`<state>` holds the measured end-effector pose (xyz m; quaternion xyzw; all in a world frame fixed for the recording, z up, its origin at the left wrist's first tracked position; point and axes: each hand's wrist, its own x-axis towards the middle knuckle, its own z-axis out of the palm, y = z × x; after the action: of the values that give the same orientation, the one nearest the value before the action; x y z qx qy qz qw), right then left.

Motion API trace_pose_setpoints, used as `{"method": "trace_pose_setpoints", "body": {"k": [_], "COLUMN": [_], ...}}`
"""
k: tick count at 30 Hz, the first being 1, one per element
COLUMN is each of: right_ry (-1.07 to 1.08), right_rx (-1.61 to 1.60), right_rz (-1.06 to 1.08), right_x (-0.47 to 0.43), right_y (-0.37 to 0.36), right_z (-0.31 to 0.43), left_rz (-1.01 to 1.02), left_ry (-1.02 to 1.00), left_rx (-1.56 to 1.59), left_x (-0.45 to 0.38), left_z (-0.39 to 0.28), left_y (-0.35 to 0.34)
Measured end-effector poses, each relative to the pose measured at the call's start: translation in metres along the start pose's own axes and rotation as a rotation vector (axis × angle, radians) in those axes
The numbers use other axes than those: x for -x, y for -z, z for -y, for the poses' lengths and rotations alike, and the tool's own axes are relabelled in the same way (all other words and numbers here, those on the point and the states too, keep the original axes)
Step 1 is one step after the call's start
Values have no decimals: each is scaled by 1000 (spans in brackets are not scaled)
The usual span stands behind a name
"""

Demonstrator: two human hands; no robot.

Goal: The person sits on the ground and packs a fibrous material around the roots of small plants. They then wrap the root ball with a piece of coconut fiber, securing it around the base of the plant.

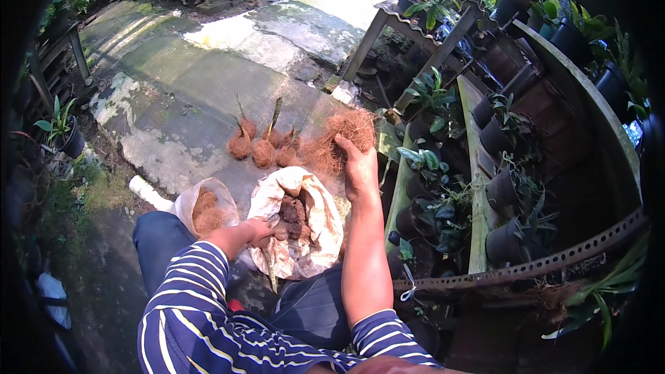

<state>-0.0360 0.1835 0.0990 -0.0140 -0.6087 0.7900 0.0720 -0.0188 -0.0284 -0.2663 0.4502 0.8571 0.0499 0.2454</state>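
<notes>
My right hand [360, 166] is raised over the concrete, gripping a loose wad of brown coconut fibre [356, 127]. More fibre [319, 153] trails on the slab to its left. At the mouth of a white woven sack [324, 228], my left hand [262, 232] holds a plant cutting whose long narrow leaf [270, 268] points down toward me. Dark, moist soil [294, 213] lies at its fingertips; whether this clings to the cutting I cannot tell. Several fibre-wrapped plant balls [263, 153] stand grouped beyond the sack, some with upright leaves.
A clear plastic bag [228, 200] of fibre leans by my left knee, near a white pipe [148, 192]. Potted plants [496, 135] line wooden planks [473, 182] on the right, bordered by a perforated metal strip [519, 272]. Another potted plant [70, 135] stands far left.
</notes>
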Motion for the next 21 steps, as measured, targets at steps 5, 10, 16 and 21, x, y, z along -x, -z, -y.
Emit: {"method": "trace_pose_setpoints", "body": {"k": [5, 10, 16, 21], "right_ry": [42, 75, 127, 151], "right_rx": [-3, -64, -421, -287], "right_rz": [-63, -156, -85, -132], "right_x": [-12, -20, -38, -61], "right_y": [2, 41, 51, 22], "right_z": [-7, -5, -17, -64], "left_rz": [98, -117, -820, -1107], "left_ry": [41, 86, 272, 250], "left_rx": [225, 226, 840, 1587], "left_x": [15, 72, 152, 162], "left_z": [86, 59, 38, 18], "left_y": [54, 218, 290, 312]}}
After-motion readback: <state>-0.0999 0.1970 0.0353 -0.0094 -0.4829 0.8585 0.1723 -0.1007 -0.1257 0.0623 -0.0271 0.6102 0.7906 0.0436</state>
